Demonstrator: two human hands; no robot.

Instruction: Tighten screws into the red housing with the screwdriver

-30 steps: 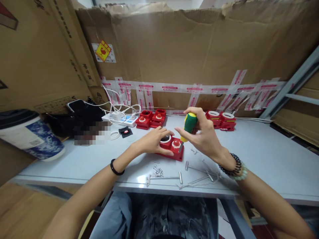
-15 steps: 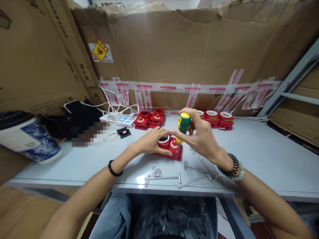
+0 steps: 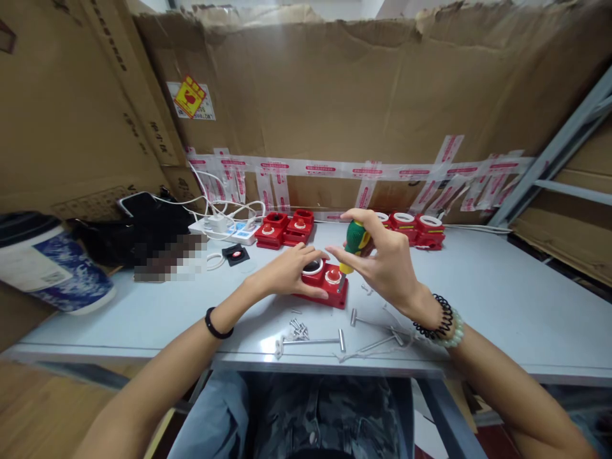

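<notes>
My left hand [image 3: 287, 270] is wrapped over the left part of a red box [image 3: 337, 298] and presses it to the table. On the box are a black disc in a white ring and a small red dome. A screwdriver with a green and yellow handle [image 3: 356, 238] is in my right hand [image 3: 394, 258], its index finger and thumb loosely spread around the handle. The shaft slants down to the box's right end, beside the dome. Loose screws [image 3: 299, 329] and T-shaped metal rods [image 3: 313, 341] lie in front of the box.
Other red boxes stand at the back, left [image 3: 271, 231] and right [image 3: 428, 233]. A power strip [image 3: 234, 231] with white cables, a black square piece [image 3: 236, 255] and a patterned cup [image 3: 52, 264] are to the left. A cardboard wall [image 3: 310, 95] closes off the back.
The screwdriver handle has turned in my right hand, with more green now facing me, and my fingers have spread a little. My left hand stays on the box.
</notes>
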